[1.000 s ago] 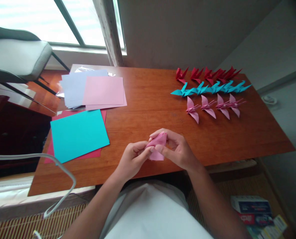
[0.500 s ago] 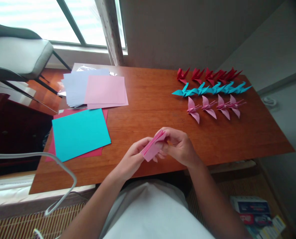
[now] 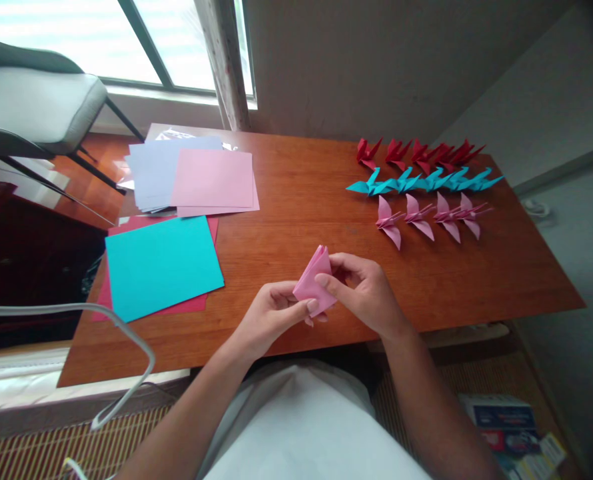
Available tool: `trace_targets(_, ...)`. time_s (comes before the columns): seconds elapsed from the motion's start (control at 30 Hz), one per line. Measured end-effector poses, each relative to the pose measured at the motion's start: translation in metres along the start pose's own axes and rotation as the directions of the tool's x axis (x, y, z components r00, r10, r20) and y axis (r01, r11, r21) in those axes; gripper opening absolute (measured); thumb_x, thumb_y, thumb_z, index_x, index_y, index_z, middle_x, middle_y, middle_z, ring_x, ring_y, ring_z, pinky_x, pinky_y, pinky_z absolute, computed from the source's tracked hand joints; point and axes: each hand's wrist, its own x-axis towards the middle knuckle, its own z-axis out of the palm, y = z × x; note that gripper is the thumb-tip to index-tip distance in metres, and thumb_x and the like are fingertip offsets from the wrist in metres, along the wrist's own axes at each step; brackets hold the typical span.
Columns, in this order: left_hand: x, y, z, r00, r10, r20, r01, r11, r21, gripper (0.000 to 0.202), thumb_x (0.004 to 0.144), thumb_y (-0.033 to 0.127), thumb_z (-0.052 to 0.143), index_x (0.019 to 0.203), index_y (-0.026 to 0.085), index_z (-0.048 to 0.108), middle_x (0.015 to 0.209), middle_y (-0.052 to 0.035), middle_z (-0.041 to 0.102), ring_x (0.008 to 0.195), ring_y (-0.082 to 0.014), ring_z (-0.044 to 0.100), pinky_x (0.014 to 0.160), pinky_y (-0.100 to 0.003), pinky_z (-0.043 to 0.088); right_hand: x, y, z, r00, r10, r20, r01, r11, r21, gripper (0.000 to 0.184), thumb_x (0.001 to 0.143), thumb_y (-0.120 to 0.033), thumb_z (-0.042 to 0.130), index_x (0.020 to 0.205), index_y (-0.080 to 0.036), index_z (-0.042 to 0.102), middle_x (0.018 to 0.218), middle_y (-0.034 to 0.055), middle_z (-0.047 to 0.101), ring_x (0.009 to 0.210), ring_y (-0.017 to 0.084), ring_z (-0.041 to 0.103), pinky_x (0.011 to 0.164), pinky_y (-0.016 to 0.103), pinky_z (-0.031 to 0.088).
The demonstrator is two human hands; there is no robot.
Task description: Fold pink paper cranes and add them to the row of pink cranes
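Both hands hold a folded pink paper piece [image 3: 312, 280] just above the near edge of the wooden table [image 3: 301, 200]. My left hand [image 3: 269, 317] pinches its lower corner, fingers closed. My right hand [image 3: 364, 293] grips its right side between thumb and fingers. The piece is a thick, multi-layered diamond shape, tilted with its point up.
Rows of finished paper cranes lie at the table's far right: red [image 3: 416, 152], cyan [image 3: 424, 180], pink [image 3: 429, 217]. Flat sheets lie on the left: cyan [image 3: 161, 263] over red, pink [image 3: 211, 180], lilac [image 3: 151, 170]. A chair [image 3: 31, 100] stands at far left, a white cable [image 3: 121, 333] at the near left.
The pink piece has been turned in my hands, from lying edge-on and slanted to showing its flat face with the point up. Both hands stayed at the near table edge.
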Motion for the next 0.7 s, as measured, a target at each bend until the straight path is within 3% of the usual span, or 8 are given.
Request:
trace_targets(0.1, -0.001, 0.0, -0.002, 0.999, 0.004, 0.047, -0.001, 0.998, -0.062, 0.023, 0.081, 0.034, 0.083, 0.086, 0.012, 0.079, 0.074, -0.0073, 0.077, 0.067, -0.0137, 0.068, 0.066, -0.023, 0.052, -0.001, -0.002, 0.001, 0.999, -0.047, -0.005, 0.047, 0.999, -0.023, 0.023, 0.089, -0.043, 0.072, 0.095, -0.02, 0.072, 0.085, 0.0026, 0.07, 0.075, 0.016, 0.062, 0.068, 0.028, 0.052)
trace_targets(0.3, -0.003, 0.001, -0.005, 0.984, -0.008, 0.179, 0.027, 0.994, -0.102, 0.024, 0.084, 0.035, 0.08, 0.09, 0.012, 0.081, 0.083, -0.0099, 0.079, 0.07, -0.0143, 0.07, 0.064, -0.022, 0.052, -0.001, -0.008, 0.002, 0.984, -0.177, 0.009, 0.177, 0.983, -0.044, 0.018, 0.088, -0.038, 0.075, 0.088, -0.021, 0.069, 0.075, -0.0018, 0.063, 0.066, 0.012, 0.054, 0.059, 0.025, 0.044)
trace_targets(0.47, -0.001, 0.002, 0.001, 0.999, 0.013, 0.042, -0.013, 1.0, -0.004, 0.021, 0.085, 0.032, 0.079, 0.084, 0.012, 0.079, 0.072, -0.006, 0.076, 0.064, -0.0111, 0.067, 0.062, -0.019, 0.052, -0.001, -0.003, 0.006, 0.97, -0.231, -0.069, 0.218, 0.963, -0.155, 0.019, 0.09, -0.036, 0.073, 0.103, -0.023, 0.07, 0.082, -0.0006, 0.066, 0.071, 0.014, 0.058, 0.064, 0.027, 0.048)
trace_targets(0.57, 0.001, 0.002, 0.004, 0.996, 0.065, -0.069, -0.063, 0.998, 0.033, 0.024, 0.085, 0.036, 0.079, 0.083, 0.012, 0.078, 0.071, -0.0049, 0.075, 0.062, -0.0115, 0.067, 0.058, -0.019, 0.052, -0.004, -0.001, 0.008, 0.949, -0.285, -0.137, 0.256, 0.946, -0.197, 0.029, 0.092, -0.033, 0.071, 0.119, -0.027, 0.066, 0.098, 0.0025, 0.069, 0.078, 0.015, 0.061, 0.067, 0.029, 0.051)
trace_targets(0.7, 0.003, 0.002, 0.005, 0.984, 0.108, -0.144, -0.098, 0.993, 0.072, 0.024, 0.084, 0.036, 0.079, 0.081, 0.012, 0.077, 0.069, -0.0038, 0.074, 0.063, -0.0119, 0.067, 0.059, -0.019, 0.054, -0.007, 0.0, 0.01, 0.909, -0.392, -0.142, 0.354, 0.905, -0.234, 0.031, 0.092, -0.023, 0.069, 0.122, -0.03, 0.067, 0.119, 0.0065, 0.066, 0.103, 0.02, 0.064, 0.073, 0.032, 0.054)
